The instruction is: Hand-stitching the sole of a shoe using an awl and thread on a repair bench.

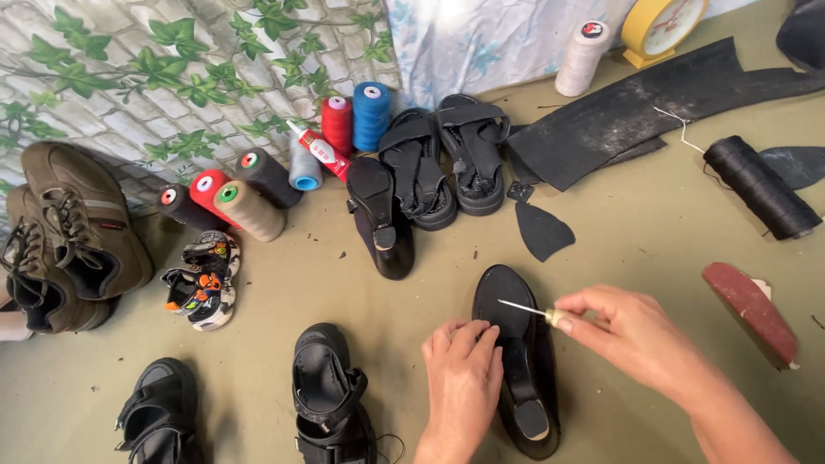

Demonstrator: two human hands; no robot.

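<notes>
Left hand (464, 378) pressed flat, fingers down, on upturned black heeled shoe (516, 361) at 6 o'clock on floor; right hand (636, 335) closed around awl (526, 309), tip over sole, black sandal (331, 395) at 9 o'clock of shoe

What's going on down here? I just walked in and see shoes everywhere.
A person is working on a black heeled shoe lying sole-up on the floor. The left hand presses on its sole, while the right hand holds an awl, its metal tip resting on the sole. Around them lie black sandals, thread cones, brown shoes and pieces of black rubber.
</notes>
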